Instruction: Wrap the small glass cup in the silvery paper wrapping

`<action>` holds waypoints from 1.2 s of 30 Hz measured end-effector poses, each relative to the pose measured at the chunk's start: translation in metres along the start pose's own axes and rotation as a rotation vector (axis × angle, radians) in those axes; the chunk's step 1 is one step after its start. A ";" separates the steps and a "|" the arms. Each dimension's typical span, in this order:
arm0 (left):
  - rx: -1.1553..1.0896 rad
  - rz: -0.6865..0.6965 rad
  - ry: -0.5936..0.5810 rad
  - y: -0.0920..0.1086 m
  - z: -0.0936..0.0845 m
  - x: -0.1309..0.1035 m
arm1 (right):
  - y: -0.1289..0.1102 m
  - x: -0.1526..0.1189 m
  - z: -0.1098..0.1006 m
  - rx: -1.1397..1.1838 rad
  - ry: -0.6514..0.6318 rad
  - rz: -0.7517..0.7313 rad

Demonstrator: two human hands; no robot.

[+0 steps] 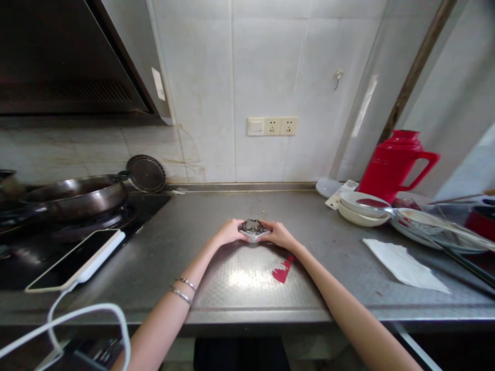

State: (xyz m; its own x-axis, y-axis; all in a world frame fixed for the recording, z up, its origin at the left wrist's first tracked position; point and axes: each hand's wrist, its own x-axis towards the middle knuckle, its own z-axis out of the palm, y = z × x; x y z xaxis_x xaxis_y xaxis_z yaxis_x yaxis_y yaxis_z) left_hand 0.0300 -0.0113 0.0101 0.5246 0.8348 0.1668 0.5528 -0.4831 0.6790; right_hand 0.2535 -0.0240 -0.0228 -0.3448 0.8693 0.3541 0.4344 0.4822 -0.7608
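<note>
Fingers of the left hand [230, 232] and right hand [280, 235] grip a small dish [253, 229] over a worktop [216, 288], apparently steadying it; the next move calls for even pressure.

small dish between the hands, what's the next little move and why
Probably settle the small dish flat on the counter: the left hand and right hand hold its opposite sides, and the red scrap lies clear of it. Whether it already touches is hard to tell.
</note>
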 end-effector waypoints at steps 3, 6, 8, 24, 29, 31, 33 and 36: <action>0.033 0.005 0.008 -0.001 -0.001 0.000 | 0.000 0.000 0.001 0.007 -0.005 0.017; 0.076 0.022 0.007 -0.004 -0.003 0.000 | -0.002 0.000 -0.001 0.001 -0.019 0.020; 0.092 0.032 -0.009 -0.006 -0.004 -0.001 | -0.004 0.000 -0.004 -0.063 -0.010 0.023; -0.004 -0.126 0.108 -0.009 -0.043 -0.006 | -0.023 0.001 -0.025 -0.077 0.066 -0.019; -0.219 0.042 0.432 0.007 -0.048 -0.004 | -0.033 0.003 -0.024 -0.001 0.210 -0.065; -0.207 0.087 0.428 0.018 -0.041 -0.006 | -0.035 0.004 -0.021 0.013 0.235 -0.078; -0.167 0.137 0.365 0.028 -0.031 -0.008 | -0.037 0.004 -0.019 0.014 0.251 -0.085; -0.090 0.165 0.278 0.038 -0.016 -0.010 | -0.038 0.004 -0.016 0.013 0.276 -0.087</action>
State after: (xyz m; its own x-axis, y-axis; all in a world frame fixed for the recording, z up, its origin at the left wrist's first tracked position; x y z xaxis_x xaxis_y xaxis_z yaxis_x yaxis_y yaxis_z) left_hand 0.0352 -0.0339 0.0461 0.3990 0.7932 0.4600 0.4087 -0.6029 0.6851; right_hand 0.2486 -0.0377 0.0163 -0.1405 0.8221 0.5517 0.4012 0.5567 -0.7274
